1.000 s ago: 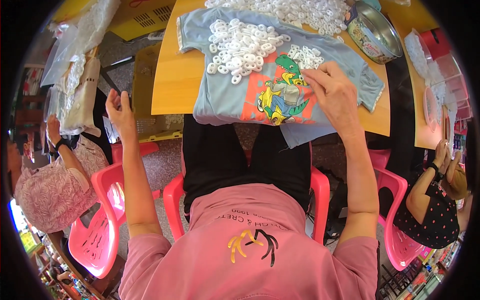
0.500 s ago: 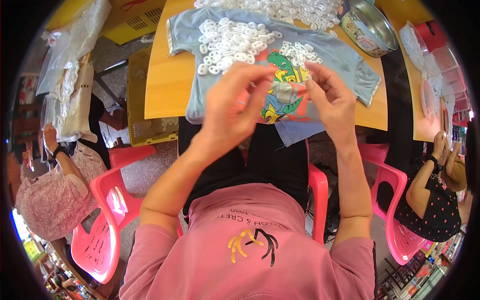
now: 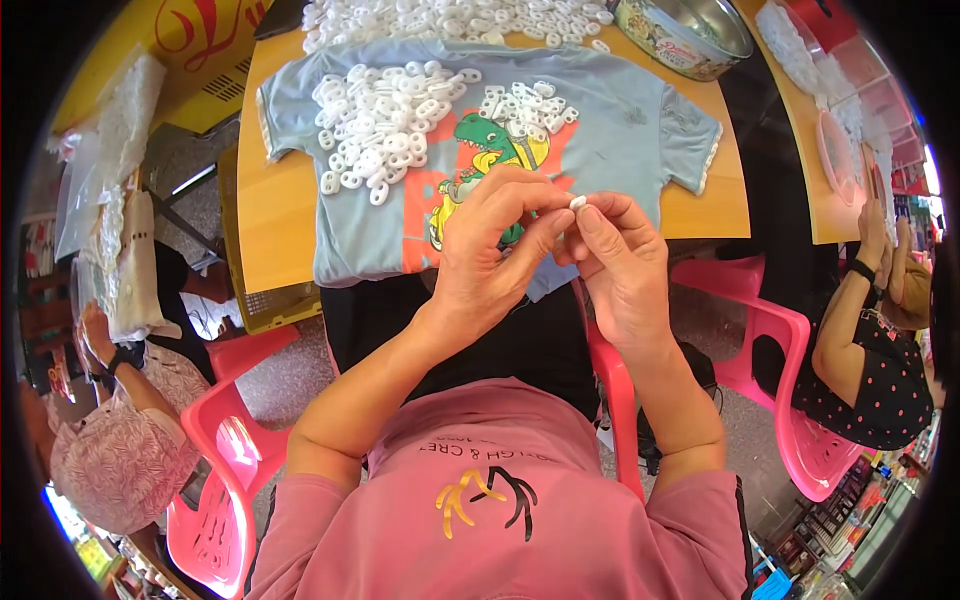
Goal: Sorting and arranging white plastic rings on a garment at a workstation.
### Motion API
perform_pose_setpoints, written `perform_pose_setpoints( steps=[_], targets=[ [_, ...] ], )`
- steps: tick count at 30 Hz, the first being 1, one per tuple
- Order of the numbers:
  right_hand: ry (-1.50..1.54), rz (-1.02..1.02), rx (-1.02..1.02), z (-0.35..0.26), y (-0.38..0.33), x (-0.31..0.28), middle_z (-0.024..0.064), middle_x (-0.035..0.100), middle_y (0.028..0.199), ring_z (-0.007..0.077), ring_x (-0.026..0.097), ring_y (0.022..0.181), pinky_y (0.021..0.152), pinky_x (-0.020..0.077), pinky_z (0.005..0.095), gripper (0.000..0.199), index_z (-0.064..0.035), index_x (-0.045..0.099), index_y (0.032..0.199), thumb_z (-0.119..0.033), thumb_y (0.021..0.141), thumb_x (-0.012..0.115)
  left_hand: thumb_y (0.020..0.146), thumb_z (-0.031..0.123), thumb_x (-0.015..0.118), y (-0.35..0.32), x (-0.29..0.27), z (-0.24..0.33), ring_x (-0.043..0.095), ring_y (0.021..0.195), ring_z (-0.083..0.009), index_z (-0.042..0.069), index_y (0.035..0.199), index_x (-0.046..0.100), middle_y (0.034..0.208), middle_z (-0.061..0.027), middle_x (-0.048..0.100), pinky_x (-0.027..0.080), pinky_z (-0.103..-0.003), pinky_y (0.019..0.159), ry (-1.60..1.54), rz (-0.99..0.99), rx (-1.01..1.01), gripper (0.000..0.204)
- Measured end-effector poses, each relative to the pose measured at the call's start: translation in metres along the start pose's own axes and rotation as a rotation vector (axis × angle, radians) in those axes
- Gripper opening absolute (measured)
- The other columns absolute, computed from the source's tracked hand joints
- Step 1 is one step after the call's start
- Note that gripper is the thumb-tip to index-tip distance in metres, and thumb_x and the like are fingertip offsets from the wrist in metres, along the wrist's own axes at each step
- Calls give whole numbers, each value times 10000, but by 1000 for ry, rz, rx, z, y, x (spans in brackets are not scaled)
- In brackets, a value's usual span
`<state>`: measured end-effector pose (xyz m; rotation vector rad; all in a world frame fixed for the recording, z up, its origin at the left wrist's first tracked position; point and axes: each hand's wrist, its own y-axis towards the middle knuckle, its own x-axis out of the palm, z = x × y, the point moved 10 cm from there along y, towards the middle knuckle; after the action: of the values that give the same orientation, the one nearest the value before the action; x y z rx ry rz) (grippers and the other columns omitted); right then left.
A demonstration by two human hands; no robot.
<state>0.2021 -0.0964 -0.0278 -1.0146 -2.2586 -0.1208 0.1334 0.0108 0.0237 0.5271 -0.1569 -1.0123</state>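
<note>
My left hand and my right hand meet just above the near edge of a light blue T-shirt. Between their fingertips is a small white plastic piece, pinched by thumb and forefinger on either side. Most of the piece is covered by the fingers. Spread flat on the table, the shirt has a green dinosaur print, partly behind my left hand. A large heap of white two-holed oval pieces lies on its left half. A smaller group of similar white pieces sits beyond my hands.
More white pieces cover the far side of the wooden table. A round metal tin stands at the far right. Pink plastic chairs flank me, and people sit at both sides. A yellow crate is below the table's left.
My hands, which were apart over the shirt, have come together on the small white piece. The view has shifted, so the table appears further left.
</note>
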Motion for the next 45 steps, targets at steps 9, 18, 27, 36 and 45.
perform_pose_setpoints(
  steps=[9, 18, 27, 36, 45],
  targets=[
    [-802, -157, -189, -52, 11, 13, 29, 607, 870, 75, 571, 784, 693, 470, 228, 98, 21, 596, 982, -27, 897, 609, 932, 75, 607, -11, 23, -41, 609, 857, -83, -14, 1019, 572, 926, -29, 628, 517, -236, 749, -533, -90, -580, 129],
    [-1260, -87, -303, -81, 57, -5, 25, 611, 841, 82, 558, 732, 641, 435, 231, 101, 12, 653, 939, -69, 879, 638, 943, 131, 604, -10, 23, -45, 585, 776, -77, -4, 998, 561, 880, -33, 626, 495, -224, 702, -480, -139, -649, 152],
    [-1835, -193, -715, -75, 46, 34, 89, 601, 837, 285, 609, 724, 627, 475, 352, 73, -32, 649, 858, -77, 808, 676, 957, 177, 588, -9, 12, -52, 594, 738, -90, 25, 977, 576, 859, -36, 638, 500, -242, 658, -581, -42, -620, 154],
    [-1891, -217, -770, -78, 48, 31, 84, 603, 811, 241, 599, 635, 579, 470, 328, 79, -42, 621, 871, -56, 805, 662, 961, 173, 577, -5, 8, -55, 600, 736, -114, 9, 979, 570, 865, -76, 643, 500, -256, 638, -681, 20, -598, 166],
    [-1227, -49, -461, -94, 46, 7, 41, 651, 912, 83, 565, 704, 650, 476, 236, 201, -1, 648, 1101, -98, 931, 600, 958, 145, 577, -5, 4, -57, 602, 740, -123, 4, 988, 571, 889, -92, 647, 506, -266, 641, -726, 78, -565, 144]
  ],
)
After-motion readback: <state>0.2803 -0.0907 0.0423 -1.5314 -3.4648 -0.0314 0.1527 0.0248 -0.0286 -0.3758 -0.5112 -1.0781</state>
